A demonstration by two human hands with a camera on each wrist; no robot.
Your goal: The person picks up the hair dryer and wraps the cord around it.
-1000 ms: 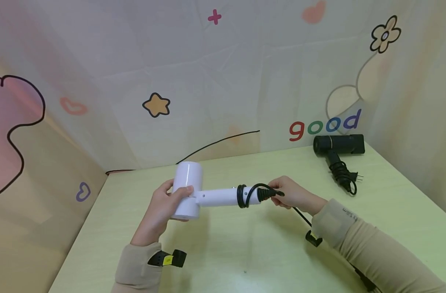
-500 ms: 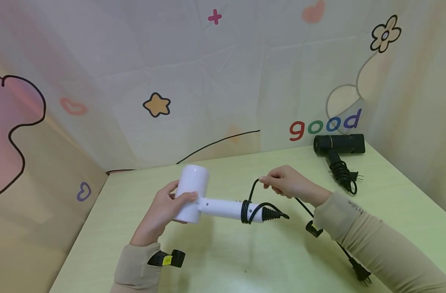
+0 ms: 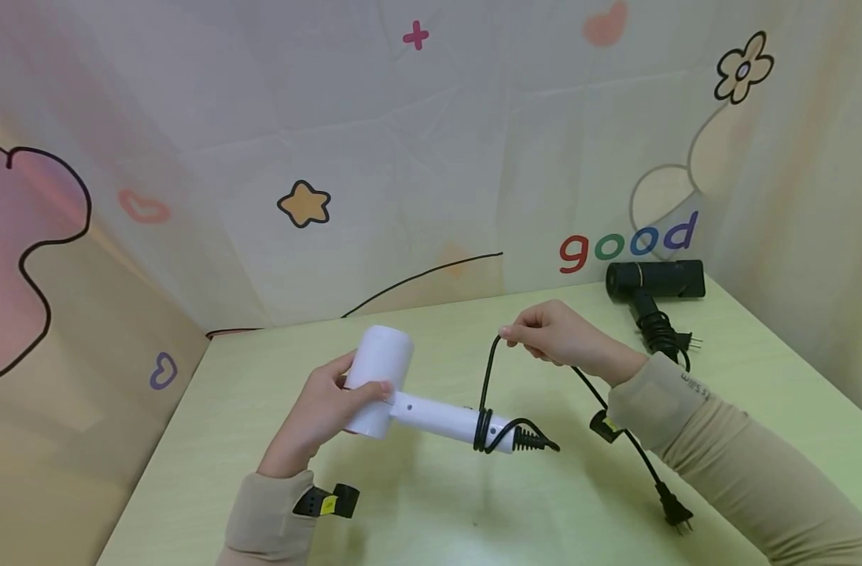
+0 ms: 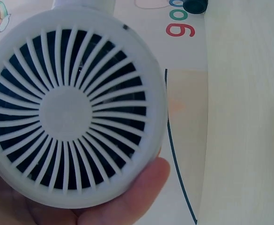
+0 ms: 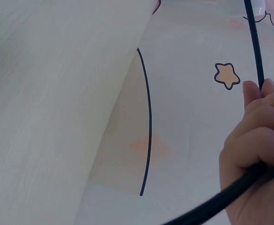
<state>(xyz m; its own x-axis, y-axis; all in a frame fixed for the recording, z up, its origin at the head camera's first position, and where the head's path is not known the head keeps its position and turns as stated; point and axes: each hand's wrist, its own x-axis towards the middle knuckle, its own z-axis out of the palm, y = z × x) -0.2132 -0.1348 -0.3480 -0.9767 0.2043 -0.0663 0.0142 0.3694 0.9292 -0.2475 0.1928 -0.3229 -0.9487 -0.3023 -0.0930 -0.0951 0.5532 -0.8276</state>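
My left hand [image 3: 332, 405] grips the barrel of a white hair dryer [image 3: 383, 369], its handle slanting down to the right. The dryer's round slatted grille [image 4: 66, 112] fills much of the left wrist view, a finger curled below it. Black cord [image 3: 488, 377] is looped round the handle's end. A stretch of it runs up to my right hand [image 3: 554, 338], where thumb and forefinger pinch it. In the right wrist view the cord [image 5: 254, 42] leads up out of those fingertips. Below the right hand, the loose end hangs down to a two-pin plug [image 3: 675, 507].
A black hair dryer [image 3: 668, 279] lies at the table's back right, its own cord bundled round the handle. Behind the pale table [image 3: 261, 409] hangs a printed curtain [image 3: 403, 141]. Each wrist bears a strapped camera.
My right hand has risen, pulling a length of cord up from the handle. The white dryer has tilted, handle end downward, and shifted slightly right. The plug has come out from beside the right sleeve.
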